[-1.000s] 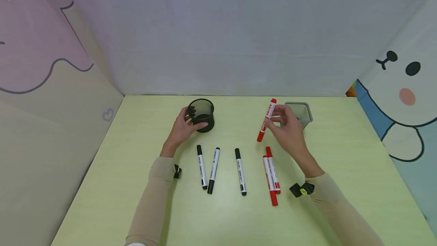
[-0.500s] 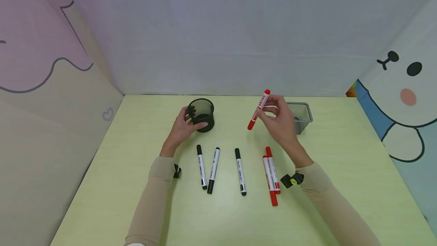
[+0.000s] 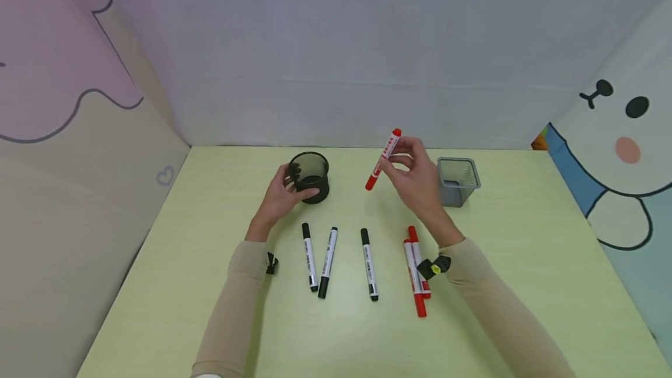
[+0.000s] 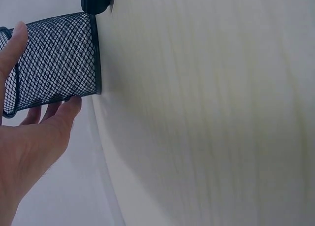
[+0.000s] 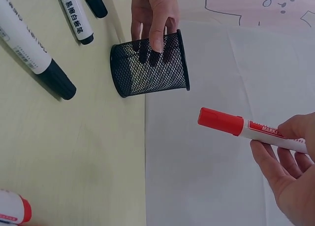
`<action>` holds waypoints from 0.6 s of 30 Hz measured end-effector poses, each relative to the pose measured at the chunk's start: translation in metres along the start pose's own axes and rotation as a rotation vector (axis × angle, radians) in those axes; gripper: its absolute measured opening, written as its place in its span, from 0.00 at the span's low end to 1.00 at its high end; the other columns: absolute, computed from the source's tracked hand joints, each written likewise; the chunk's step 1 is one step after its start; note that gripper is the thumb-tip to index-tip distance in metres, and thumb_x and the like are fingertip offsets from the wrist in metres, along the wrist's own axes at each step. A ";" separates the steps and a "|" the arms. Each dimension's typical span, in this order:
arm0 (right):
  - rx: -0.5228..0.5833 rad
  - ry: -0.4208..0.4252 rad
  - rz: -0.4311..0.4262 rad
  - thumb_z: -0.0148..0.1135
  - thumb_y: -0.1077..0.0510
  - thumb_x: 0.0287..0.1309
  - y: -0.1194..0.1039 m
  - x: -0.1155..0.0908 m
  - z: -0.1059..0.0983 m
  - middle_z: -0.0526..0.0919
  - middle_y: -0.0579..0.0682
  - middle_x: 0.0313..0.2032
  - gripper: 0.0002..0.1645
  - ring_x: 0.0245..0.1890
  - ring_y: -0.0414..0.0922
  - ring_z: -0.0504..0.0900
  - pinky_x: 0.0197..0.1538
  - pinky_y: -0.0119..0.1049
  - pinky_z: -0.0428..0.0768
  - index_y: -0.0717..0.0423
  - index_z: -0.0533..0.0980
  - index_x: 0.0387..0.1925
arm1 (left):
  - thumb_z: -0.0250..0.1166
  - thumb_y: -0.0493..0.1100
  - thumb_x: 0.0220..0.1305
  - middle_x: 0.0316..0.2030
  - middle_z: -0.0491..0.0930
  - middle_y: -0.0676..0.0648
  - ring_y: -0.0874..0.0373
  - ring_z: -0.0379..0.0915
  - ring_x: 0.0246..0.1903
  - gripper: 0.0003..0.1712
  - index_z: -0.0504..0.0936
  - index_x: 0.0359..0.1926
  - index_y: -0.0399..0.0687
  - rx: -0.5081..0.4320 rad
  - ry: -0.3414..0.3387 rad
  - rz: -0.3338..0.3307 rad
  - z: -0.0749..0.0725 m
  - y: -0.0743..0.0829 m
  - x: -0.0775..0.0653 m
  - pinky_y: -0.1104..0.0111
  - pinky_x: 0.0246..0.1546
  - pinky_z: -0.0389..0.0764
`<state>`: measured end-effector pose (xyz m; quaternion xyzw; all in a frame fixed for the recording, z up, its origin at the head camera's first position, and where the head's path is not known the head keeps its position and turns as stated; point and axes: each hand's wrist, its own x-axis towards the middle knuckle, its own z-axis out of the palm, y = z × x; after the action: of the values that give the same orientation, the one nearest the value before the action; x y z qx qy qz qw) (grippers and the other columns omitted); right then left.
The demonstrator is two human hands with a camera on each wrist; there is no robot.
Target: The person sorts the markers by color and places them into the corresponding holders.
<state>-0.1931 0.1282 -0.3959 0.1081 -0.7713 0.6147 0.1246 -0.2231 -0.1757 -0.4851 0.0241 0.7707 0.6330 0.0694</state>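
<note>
In the head view my left hand [image 3: 282, 196] grips a round black mesh pen holder [image 3: 319, 188] at the table's back left, thumb on its near side and fingers round the far side. The left wrist view shows the mesh wall [image 4: 59, 58] between thumb and fingers. My right hand [image 3: 416, 182] pinches a red-capped white marker [image 3: 385, 153], held tilted in the air between the pen holder and a grey mesh basket [image 3: 457, 194]. Its red cap [image 5: 221, 121] points toward the black pen holder in the right wrist view.
Several black-capped markers, one of them at the middle [image 3: 370, 264], lie on the table in front of the pen holder. Two red markers [image 3: 415, 273] lie side by side under my right forearm. A white curtain [image 3: 336, 63] hangs behind the table's back edge.
My right hand has moved left and slightly up with the red marker, away from the grey basket, which shows fully now. The left hand and the pen holder have stayed in place.
</note>
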 end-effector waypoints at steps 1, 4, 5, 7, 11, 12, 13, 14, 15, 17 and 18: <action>0.005 -0.003 0.001 0.68 0.65 0.65 -0.001 0.001 0.001 0.79 0.57 0.52 0.26 0.49 0.49 0.84 0.50 0.30 0.85 0.63 0.69 0.61 | 0.80 0.43 0.56 0.73 0.62 0.41 0.48 0.58 0.74 0.52 0.59 0.75 0.46 0.003 0.001 0.000 0.000 0.000 0.000 0.61 0.74 0.61; 0.032 -0.009 0.002 0.68 0.66 0.65 -0.002 0.004 0.006 0.79 0.57 0.52 0.27 0.49 0.50 0.84 0.49 0.30 0.85 0.63 0.68 0.61 | 0.80 0.43 0.57 0.73 0.61 0.40 0.47 0.57 0.75 0.52 0.59 0.75 0.44 0.009 -0.003 0.007 0.000 0.001 0.000 0.60 0.74 0.61; 0.033 -0.011 0.004 0.67 0.67 0.65 -0.005 0.004 0.007 0.78 0.59 0.53 0.27 0.50 0.51 0.84 0.50 0.30 0.85 0.64 0.68 0.62 | 0.80 0.43 0.57 0.73 0.61 0.40 0.47 0.56 0.75 0.52 0.59 0.75 0.44 0.012 -0.004 0.009 0.000 0.001 0.000 0.60 0.74 0.61; 0.044 -0.011 -0.004 0.67 0.67 0.65 -0.004 0.006 0.009 0.78 0.59 0.53 0.27 0.50 0.52 0.84 0.50 0.30 0.85 0.65 0.68 0.62 | 0.80 0.43 0.57 0.73 0.62 0.41 0.47 0.57 0.75 0.51 0.59 0.75 0.44 0.016 -0.001 0.006 0.000 0.001 -0.001 0.60 0.74 0.61; 0.058 -0.006 -0.020 0.67 0.69 0.65 -0.002 0.010 0.014 0.78 0.62 0.53 0.27 0.51 0.55 0.84 0.51 0.31 0.85 0.66 0.67 0.62 | 0.80 0.42 0.58 0.73 0.62 0.41 0.47 0.56 0.75 0.51 0.59 0.75 0.42 0.020 0.001 0.008 0.000 0.001 -0.001 0.61 0.74 0.61; 0.061 -0.003 -0.028 0.67 0.68 0.65 0.001 0.011 0.015 0.78 0.62 0.53 0.28 0.51 0.55 0.84 0.51 0.31 0.85 0.66 0.67 0.62 | 0.80 0.42 0.57 0.73 0.62 0.41 0.47 0.57 0.75 0.51 0.59 0.75 0.42 0.019 0.002 0.007 0.000 0.001 -0.001 0.61 0.74 0.61; 0.059 -0.001 -0.028 0.66 0.69 0.65 0.000 0.012 0.016 0.78 0.63 0.54 0.28 0.52 0.56 0.83 0.51 0.31 0.84 0.66 0.67 0.63 | 0.80 0.42 0.57 0.73 0.62 0.41 0.47 0.56 0.75 0.51 0.59 0.75 0.41 0.017 0.003 0.009 0.000 0.001 -0.001 0.61 0.74 0.61; 0.054 0.001 -0.032 0.66 0.70 0.66 -0.003 0.012 0.018 0.77 0.64 0.54 0.28 0.52 0.57 0.83 0.51 0.31 0.84 0.67 0.67 0.63 | 0.80 0.42 0.57 0.73 0.62 0.41 0.47 0.56 0.75 0.51 0.59 0.75 0.41 0.015 0.003 0.009 0.000 0.001 -0.001 0.61 0.74 0.61; 0.044 0.001 -0.033 0.65 0.70 0.66 -0.007 0.012 0.019 0.77 0.65 0.55 0.27 0.52 0.58 0.83 0.52 0.32 0.84 0.68 0.66 0.63 | 0.80 0.42 0.57 0.73 0.62 0.41 0.47 0.57 0.75 0.51 0.59 0.75 0.41 0.013 0.002 0.010 0.000 0.001 -0.001 0.61 0.74 0.61; 0.031 0.000 -0.039 0.64 0.71 0.66 -0.017 0.011 0.021 0.77 0.67 0.55 0.26 0.53 0.60 0.83 0.53 0.33 0.84 0.70 0.66 0.62 | 0.80 0.42 0.57 0.74 0.62 0.41 0.47 0.56 0.75 0.51 0.59 0.75 0.41 0.009 0.000 0.011 0.000 0.001 -0.001 0.61 0.74 0.61; 0.026 -0.001 -0.042 0.64 0.72 0.66 -0.022 0.011 0.022 0.77 0.67 0.54 0.26 0.53 0.60 0.83 0.53 0.34 0.84 0.71 0.66 0.62 | 0.80 0.42 0.58 0.74 0.61 0.41 0.47 0.56 0.75 0.51 0.59 0.75 0.41 0.009 -0.002 0.013 0.000 0.001 -0.001 0.61 0.74 0.61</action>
<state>-0.1981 0.1016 -0.3769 0.1264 -0.7608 0.6219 0.1358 -0.2218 -0.1755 -0.4845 0.0301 0.7732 0.6300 0.0660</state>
